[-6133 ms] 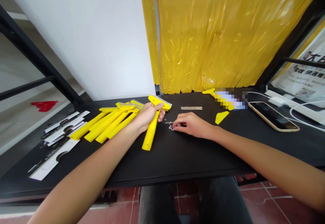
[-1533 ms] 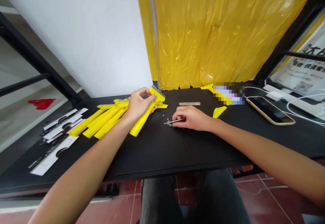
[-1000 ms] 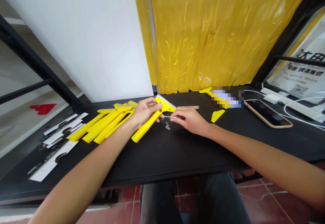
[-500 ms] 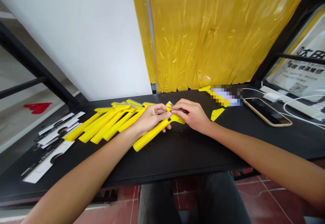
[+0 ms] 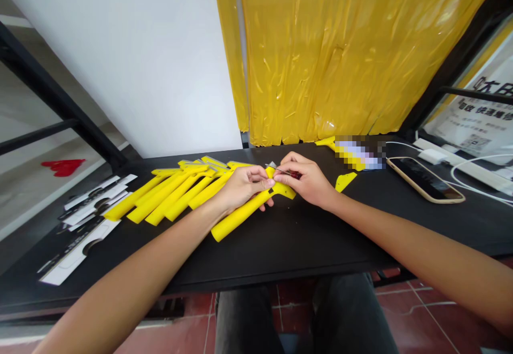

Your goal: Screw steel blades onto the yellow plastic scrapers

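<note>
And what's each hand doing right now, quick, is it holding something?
Left hand: closed, holding a yellow scraper near its head.
Right hand: closed, holding a thin metal tool with a red handle.

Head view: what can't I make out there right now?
In the head view:
Held yellow tool: head partly covered by left hand and right hand.
Thin metal tool: handle mostly inside the right hand.
Pixelated patch: mosaic hides what lies there.
Printed sign: cut off by the right edge.
</note>
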### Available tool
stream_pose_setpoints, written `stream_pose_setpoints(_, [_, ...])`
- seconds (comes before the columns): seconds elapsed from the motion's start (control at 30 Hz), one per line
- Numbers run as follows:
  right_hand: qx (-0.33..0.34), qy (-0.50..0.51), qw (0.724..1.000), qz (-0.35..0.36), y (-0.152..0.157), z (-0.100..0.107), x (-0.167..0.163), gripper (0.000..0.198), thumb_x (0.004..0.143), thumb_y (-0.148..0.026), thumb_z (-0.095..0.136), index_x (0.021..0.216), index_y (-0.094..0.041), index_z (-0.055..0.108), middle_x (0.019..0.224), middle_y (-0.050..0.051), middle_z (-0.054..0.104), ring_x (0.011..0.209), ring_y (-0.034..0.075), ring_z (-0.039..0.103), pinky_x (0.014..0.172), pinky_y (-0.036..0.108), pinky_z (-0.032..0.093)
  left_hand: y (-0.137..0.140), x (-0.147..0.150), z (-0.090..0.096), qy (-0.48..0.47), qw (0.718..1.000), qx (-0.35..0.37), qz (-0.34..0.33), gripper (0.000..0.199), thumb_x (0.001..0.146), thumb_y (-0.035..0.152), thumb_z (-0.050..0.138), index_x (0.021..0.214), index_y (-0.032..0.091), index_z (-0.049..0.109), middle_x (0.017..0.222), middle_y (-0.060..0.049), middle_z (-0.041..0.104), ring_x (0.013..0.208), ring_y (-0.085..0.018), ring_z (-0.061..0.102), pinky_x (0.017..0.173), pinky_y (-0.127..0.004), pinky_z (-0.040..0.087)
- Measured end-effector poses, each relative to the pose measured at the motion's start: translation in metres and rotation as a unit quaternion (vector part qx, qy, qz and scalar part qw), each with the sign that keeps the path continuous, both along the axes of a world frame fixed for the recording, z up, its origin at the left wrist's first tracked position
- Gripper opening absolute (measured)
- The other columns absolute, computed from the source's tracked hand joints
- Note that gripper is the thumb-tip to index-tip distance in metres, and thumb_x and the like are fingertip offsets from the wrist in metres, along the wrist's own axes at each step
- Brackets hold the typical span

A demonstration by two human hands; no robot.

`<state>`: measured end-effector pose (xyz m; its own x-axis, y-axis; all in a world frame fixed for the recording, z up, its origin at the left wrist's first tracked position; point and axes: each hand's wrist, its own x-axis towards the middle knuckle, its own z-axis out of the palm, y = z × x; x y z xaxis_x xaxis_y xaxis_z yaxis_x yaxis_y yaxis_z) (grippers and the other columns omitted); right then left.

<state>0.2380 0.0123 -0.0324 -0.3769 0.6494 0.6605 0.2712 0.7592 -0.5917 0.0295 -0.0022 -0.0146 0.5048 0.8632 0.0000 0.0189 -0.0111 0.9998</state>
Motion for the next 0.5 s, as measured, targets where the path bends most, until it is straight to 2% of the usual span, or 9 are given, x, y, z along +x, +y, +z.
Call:
stream_pose_setpoints(0.1, [-0.042,0.019,0.999,0.0,0.0011,-0.0025,-0.0015,0.017,0.088,-0.039,0.07,0.091,-0.022,0.071,0.088,0.002,0.057,0.071,0.013,0.052,0.064,0.028,0.043,-0.0003,-0.0002,0.0011,0.005,1.0,0.014,-0.005,0.036,0.078,0.041,0.081,0.083,0.015,0.056,0.08,-0.006,0.068,0.058,-0.021,0.071,0.045,-0.03,0.057])
stream_pose_setpoints(0.2, [-0.142,0.063,0.988,0.006,0.0013,-0.0048,-0.0041,0.028,0.081,-0.042,0.076,0.098,-0.022,0.066,0.084,-0.001,0.056,0.064,0.011,0.047,0.059,0.027,0.041,-0.0007,0.0001,0.0025,0.01,1.0,0.026,-0.006,0.035,0.079,0.041,0.08,0.083,0.016,0.056,0.078,-0.005,0.067,0.058,-0.02,0.071,0.045,-0.03,0.058])
stream_pose_setpoints(0.27, [-0.194,0.079,0.978,0.017,0.0011,-0.0056,-0.0053,0.031,0.079,-0.044,0.077,0.096,-0.021,0.064,0.081,-0.001,0.057,0.062,0.011,0.047,0.057,0.026,0.04,-0.001,0.0005,0.0023,0.013,0.999,0.031,-0.006,0.036,0.078,0.042,0.08,0.083,0.016,0.055,0.078,-0.005,0.067,0.057,-0.02,0.071,0.045,-0.029,0.057])
stream_pose_setpoints(0.4, [-0.221,0.076,0.972,0.026,0.0009,-0.0059,-0.0059,0.029,0.079,-0.045,0.076,0.083,-0.019,0.064,0.079,-0.001,0.059,0.064,0.011,0.049,0.059,0.026,0.041,-0.0012,0.0014,-0.0002,0.016,0.999,0.032,-0.007,0.036,0.078,0.042,0.08,0.083,0.016,0.055,0.081,-0.006,0.068,0.057,-0.02,0.071,0.045,-0.03,0.057])
stream_pose_setpoints(0.5, [-0.237,0.091,0.967,0.036,0.0011,-0.006,-0.0066,0.032,0.076,-0.045,0.079,0.087,-0.019,0.063,0.08,-0.001,0.06,0.068,0.012,0.052,0.064,0.026,0.044,-0.0006,0.0009,-0.0017,0.016,0.999,0.029,-0.011,0.035,0.079,0.041,0.079,0.084,0.016,0.056,0.079,-0.005,0.067,0.058,-0.02,0.071,0.046,-0.03,0.058])
